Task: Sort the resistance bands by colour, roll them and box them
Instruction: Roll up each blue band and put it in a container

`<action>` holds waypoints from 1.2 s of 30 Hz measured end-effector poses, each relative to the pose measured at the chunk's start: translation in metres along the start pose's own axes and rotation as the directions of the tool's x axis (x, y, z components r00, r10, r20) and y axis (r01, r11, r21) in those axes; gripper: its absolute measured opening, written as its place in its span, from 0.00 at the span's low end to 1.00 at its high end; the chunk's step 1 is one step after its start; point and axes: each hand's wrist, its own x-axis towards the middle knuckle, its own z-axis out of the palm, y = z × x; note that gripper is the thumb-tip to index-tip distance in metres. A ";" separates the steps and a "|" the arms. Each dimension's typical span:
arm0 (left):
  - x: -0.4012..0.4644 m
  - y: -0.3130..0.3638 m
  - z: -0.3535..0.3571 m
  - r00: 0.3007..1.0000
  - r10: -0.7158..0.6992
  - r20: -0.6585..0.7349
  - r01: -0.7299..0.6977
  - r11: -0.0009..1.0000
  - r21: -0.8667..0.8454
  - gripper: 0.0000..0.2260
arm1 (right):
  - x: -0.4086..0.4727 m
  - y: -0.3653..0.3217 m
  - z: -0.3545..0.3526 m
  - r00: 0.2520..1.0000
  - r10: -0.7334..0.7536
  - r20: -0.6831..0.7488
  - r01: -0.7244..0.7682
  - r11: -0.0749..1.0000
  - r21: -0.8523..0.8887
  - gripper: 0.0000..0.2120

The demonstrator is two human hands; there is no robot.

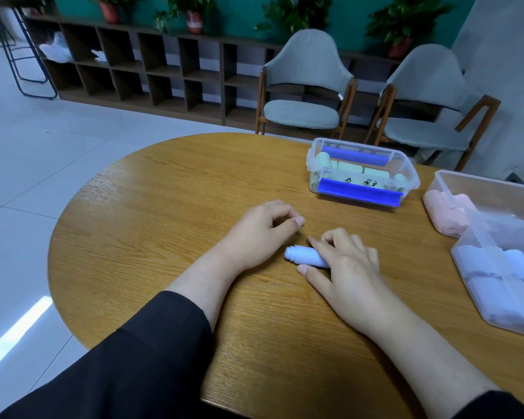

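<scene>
Roll point(306, 257) of lilac band lies across mid-frame, end pointing left; right hand point(345, 267) fingers grasp it, left hand point(260, 234) fingers loosely curled, empty.

Rolled band point(304, 257) on table point(152, 213), three boxes point(362, 176) far right.

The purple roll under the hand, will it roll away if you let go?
Probably a little: the purple roll is a round tube lying on its side on the smooth table. It looks soft and light, being wound band. It might also loosen, since only the right hand holds it wound.
</scene>
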 end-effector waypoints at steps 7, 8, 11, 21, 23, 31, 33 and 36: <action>-0.005 0.004 -0.002 0.999 0.009 -0.032 -0.011 0.999 -0.047 0.13 | 0.006 0.003 0.002 0.997 -0.031 -0.063 0.037 0.995 0.095 0.19; -0.006 0.005 -0.001 0.998 0.025 -0.052 -0.028 0.998 -0.061 0.14 | 0.006 0.003 0.001 0.996 -0.016 -0.087 0.026 0.992 0.120 0.21; -0.013 0.011 0.004 0.979 0.136 -0.151 -0.146 0.988 -0.058 0.17 | 0.002 0.006 -0.004 0.983 0.061 -0.174 -0.007 0.955 0.296 0.18; -0.018 0.049 0.081 0.911 0.405 0.078 -0.406 0.846 0.346 0.23 | -0.046 0.057 -0.033 0.946 0.186 -0.265 -0.052 0.894 0.445 0.11; -0.017 0.050 0.088 0.908 0.400 0.124 -0.415 0.825 0.384 0.22 | -0.052 0.066 -0.031 0.952 0.206 -0.224 -0.097 0.902 0.420 0.11; -0.021 0.049 0.087 0.940 0.308 0.147 -0.342 0.843 0.415 0.20 | -0.054 0.069 -0.032 0.947 0.230 -0.224 -0.096 0.869 0.484 0.13; -0.021 0.050 0.087 0.947 0.279 0.157 -0.319 0.856 0.406 0.20 | -0.053 0.070 -0.032 0.947 0.229 -0.225 -0.091 0.865 0.494 0.12; -0.021 0.047 0.088 0.949 0.267 0.166 -0.312 0.863 0.397 0.20 | -0.053 0.070 -0.032 0.947 0.229 -0.225 -0.081 0.848 0.524 0.11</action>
